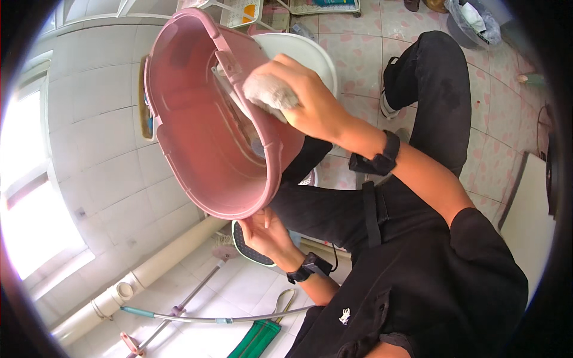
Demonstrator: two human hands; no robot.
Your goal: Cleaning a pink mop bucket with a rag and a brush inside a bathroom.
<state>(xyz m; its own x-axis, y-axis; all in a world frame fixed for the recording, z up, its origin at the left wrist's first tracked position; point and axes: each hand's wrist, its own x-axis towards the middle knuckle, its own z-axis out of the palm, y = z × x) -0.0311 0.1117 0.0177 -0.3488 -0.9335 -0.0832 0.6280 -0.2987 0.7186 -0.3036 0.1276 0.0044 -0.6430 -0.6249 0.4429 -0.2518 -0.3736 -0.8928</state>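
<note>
A large pink plastic bucket [206,173] is tilted on its side, with its mouth toward me. My left hand [265,234] is closed on the bucket's lower rim, with fingers bent at the edge. Bunched in my right hand [310,104] is a pale grey cloth [270,92], pressed against the bucket's upper right rim. Closed fingers wrap the cloth, and part of it bulges out past them. A pale strip and some wet-looking marks show along the bucket's inner wall. The bucket's outer base is mostly hidden.
Behind the bucket stands a white basin [310,56]. A white tiled wall [101,143] and a pipe [161,256] run along the left. Below lie a long-handled brush [225,250], a metal pole [179,318] and a green item [256,339]. A lined bin [471,27] stands far right.
</note>
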